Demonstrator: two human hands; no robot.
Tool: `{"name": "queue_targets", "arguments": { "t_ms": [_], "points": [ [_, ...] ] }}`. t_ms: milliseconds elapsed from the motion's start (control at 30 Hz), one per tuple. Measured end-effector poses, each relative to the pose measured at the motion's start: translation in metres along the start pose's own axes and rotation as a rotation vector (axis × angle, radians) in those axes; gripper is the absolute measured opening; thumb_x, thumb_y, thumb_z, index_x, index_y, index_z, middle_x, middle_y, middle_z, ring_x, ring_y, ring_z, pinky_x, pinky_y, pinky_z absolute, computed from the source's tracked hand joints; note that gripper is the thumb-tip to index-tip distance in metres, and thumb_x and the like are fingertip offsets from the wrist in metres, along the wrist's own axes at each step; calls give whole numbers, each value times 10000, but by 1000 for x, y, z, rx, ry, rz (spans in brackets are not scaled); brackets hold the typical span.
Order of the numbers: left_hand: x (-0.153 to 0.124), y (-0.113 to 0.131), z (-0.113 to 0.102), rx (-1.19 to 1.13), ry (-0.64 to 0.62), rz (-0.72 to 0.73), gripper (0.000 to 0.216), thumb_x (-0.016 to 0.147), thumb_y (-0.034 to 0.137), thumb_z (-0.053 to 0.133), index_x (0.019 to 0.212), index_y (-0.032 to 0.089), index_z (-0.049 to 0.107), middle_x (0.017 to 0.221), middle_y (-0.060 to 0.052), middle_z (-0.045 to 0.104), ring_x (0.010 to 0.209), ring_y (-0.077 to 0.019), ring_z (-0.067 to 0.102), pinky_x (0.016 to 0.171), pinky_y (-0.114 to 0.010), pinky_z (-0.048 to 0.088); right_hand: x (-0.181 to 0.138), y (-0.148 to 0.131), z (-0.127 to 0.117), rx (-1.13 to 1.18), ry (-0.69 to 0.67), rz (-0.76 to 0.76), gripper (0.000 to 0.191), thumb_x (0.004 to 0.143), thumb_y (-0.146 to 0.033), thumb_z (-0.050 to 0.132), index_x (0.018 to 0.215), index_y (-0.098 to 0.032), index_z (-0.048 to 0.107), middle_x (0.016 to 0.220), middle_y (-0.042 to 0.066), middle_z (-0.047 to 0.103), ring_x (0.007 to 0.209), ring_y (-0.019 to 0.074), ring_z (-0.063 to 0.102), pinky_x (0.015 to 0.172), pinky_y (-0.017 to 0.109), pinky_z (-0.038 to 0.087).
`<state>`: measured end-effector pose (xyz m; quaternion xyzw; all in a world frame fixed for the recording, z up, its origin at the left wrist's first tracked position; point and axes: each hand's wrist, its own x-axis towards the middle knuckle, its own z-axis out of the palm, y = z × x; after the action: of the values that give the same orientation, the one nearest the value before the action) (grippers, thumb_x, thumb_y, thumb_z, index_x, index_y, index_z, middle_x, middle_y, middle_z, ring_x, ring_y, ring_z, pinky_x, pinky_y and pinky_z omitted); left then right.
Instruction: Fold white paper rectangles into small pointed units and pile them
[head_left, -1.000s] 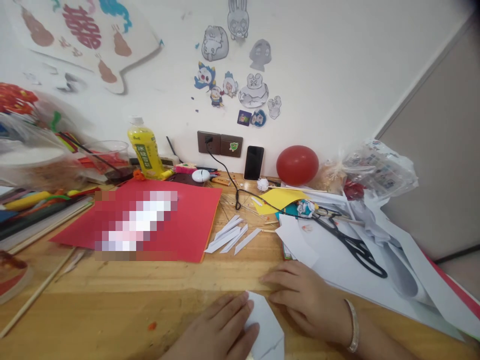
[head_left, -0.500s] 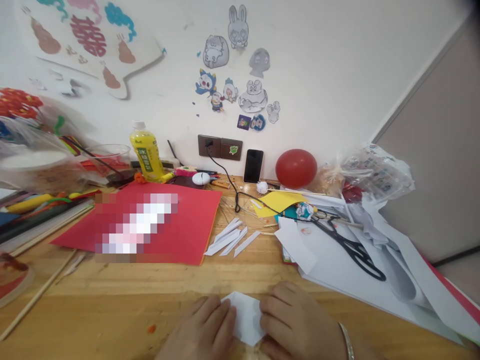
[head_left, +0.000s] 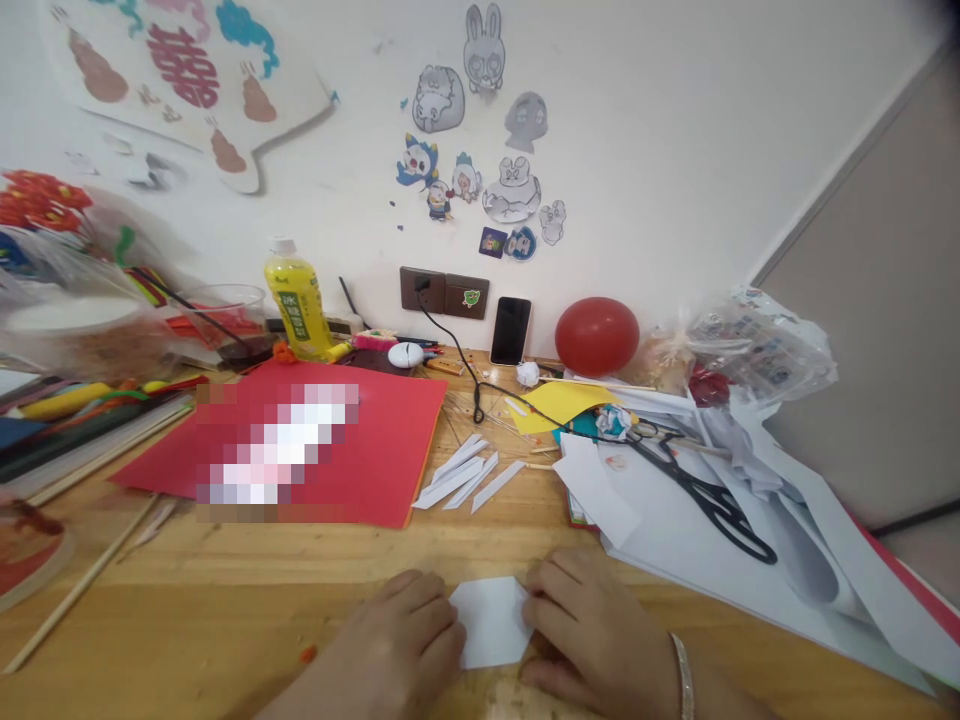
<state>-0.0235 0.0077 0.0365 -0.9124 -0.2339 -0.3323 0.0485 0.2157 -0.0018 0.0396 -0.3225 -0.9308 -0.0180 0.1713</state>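
Observation:
A small folded piece of white paper point(head_left: 491, 620) lies on the wooden table point(head_left: 225, 590) near its front edge. My left hand point(head_left: 397, 645) presses on the paper's left side with curled fingers. My right hand point(head_left: 592, 630), with a bracelet at the wrist, holds down the paper's right edge, fingers bent and pressed together. The lower part of the paper is hidden by both hands.
Behind the hands lie a red paper sheet point(head_left: 390, 450), several folded white strips point(head_left: 465, 475), black scissors point(head_left: 712, 500) on a pile of white sheets point(head_left: 675, 530), a yellow sheet point(head_left: 559, 400), a red balloon point(head_left: 596, 335), a phone point(head_left: 510, 330) and a yellow bottle point(head_left: 294, 310). Wooden sticks point(head_left: 75, 590) lie at left.
The white paper went from a pointed shape under my left palm to a flatter folded piece held between both hands. Both hands drew together on either side of it.

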Motion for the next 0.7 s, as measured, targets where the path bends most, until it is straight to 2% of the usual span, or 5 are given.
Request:
{"name": "queue_targets", "arguments": {
  "t_ms": [200,467,533,633,700],
  "points": [
    [-1,1,-1,-51,-40,14,455,1049,119,214,678,180,470,635,-3,502,580,-167,444,551,-288,326,4,-1,8,-37,61,-19,205,932,-291,569,758,-183,556,752,24,582,704,175,491,625,299,368],
    [-17,4,18,-9,-60,-79,461,1040,132,138,736,183,482,758,-31,543,663,-189,480,598,-303,358,10,0,9,47,102,36,200,955,-216,540,760,-176,557,750,23,592,702,166,499,638,283,371],
    [-19,3,21,-41,-70,-156,433,1038,134,162,742,192,472,766,-20,543,656,-179,490,577,-282,366,10,1,7,81,99,66,195,943,-260,579,766,-179,557,763,21,596,711,168,503,641,286,368],
    [-20,2,20,-142,-129,-352,337,1009,113,246,764,205,459,746,11,527,627,-148,505,552,-239,383,8,5,7,133,115,76,225,903,-349,646,772,-187,560,771,13,602,712,171,499,635,293,357],
    [-19,2,17,-188,-159,-410,301,988,96,281,770,210,453,752,20,521,623,-133,514,560,-222,393,7,6,7,157,126,76,216,904,-341,642,776,-189,561,778,12,604,715,171,498,640,298,357]
  ]
}}
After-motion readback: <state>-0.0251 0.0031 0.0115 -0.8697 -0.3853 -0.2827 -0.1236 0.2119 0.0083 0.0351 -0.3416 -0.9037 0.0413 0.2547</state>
